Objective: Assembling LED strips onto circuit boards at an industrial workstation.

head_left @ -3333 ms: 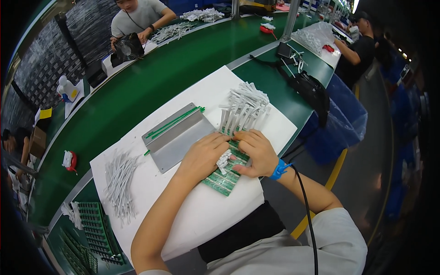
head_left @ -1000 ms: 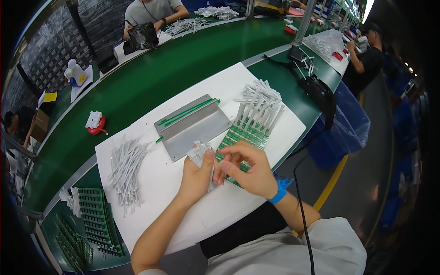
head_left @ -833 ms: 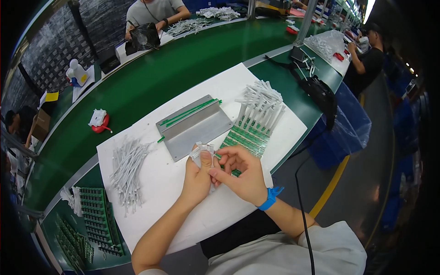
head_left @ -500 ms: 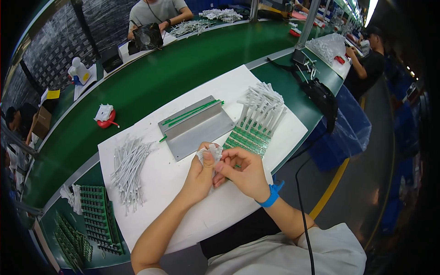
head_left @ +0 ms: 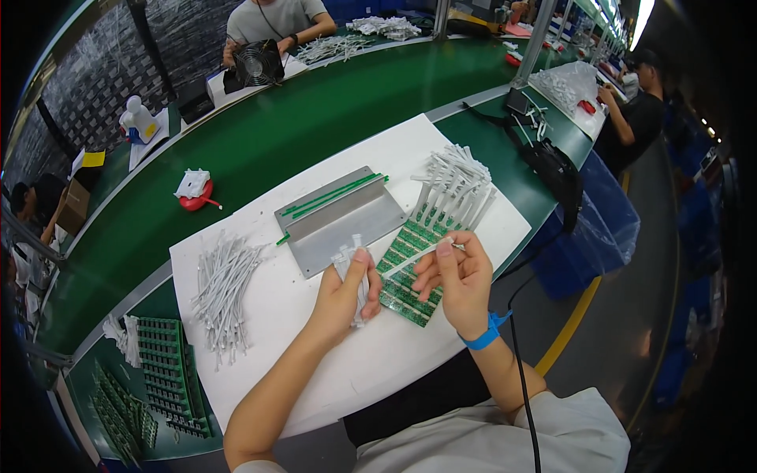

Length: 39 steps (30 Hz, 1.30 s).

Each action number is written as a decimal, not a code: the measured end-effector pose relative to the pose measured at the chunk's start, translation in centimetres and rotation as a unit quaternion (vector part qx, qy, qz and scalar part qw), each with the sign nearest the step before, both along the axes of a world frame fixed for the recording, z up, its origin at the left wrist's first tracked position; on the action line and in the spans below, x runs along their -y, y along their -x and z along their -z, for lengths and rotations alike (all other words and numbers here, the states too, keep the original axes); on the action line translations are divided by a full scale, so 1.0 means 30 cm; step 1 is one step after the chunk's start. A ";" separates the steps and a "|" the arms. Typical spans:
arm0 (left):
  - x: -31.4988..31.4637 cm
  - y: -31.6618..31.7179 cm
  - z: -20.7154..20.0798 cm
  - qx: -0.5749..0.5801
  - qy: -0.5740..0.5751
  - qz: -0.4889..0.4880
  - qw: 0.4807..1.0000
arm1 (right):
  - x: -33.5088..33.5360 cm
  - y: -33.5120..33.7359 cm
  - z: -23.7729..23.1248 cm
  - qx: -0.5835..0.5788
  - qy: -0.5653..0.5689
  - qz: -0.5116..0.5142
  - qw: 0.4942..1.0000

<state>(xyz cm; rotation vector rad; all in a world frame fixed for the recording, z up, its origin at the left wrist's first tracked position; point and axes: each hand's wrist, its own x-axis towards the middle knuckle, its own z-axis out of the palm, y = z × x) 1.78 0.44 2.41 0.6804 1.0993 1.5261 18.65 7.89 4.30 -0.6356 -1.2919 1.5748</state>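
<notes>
A small bunch of white cables with plug ends (head_left: 341,262) is gripped in my left hand (head_left: 339,299), between the thumb and fingers. My right hand (head_left: 465,280) pinches one white cable (head_left: 412,258) near its end, and the cable slants down leftward over a green circuit board panel (head_left: 412,236). White cables (head_left: 451,185) stand in rows along the far part of this panel, their loose ends heaped beyond it. Whether the pinched cable touches the panel, I cannot tell. Behind my left hand lies a grey metal fixture (head_left: 339,225) with green strips on it.
A pile of white cables (head_left: 225,292) lies on the white sheet (head_left: 292,378) at left. Stacked green boards (head_left: 169,370) sit at the lower left. A red tape roll (head_left: 197,197) rests on the green table. A black cord (head_left: 520,355) hangs by my right arm. Other people work farther off.
My right hand has moved away from my left, rightward and up, with one cable now in its pinch. The left hand keeps its bunch. More of the circuit board panel shows.
</notes>
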 end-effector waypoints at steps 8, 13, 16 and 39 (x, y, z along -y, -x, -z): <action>0.025 -0.002 -0.078 0.163 0.049 0.139 0.975 | -0.053 -0.087 -0.011 0.036 -0.114 -0.072 0.990; 0.025 -0.004 -0.081 0.129 0.065 0.140 0.980 | -0.082 -0.167 0.008 0.125 -0.262 -0.175 0.941; 0.020 -0.015 -0.080 -0.027 0.055 0.112 0.992 | -0.099 -0.191 -0.087 0.240 -0.362 -0.197 0.879; 0.077 0.021 0.125 -0.303 -0.096 -0.169 0.933 | -0.384 -0.085 -0.155 0.489 -0.446 -0.139 0.737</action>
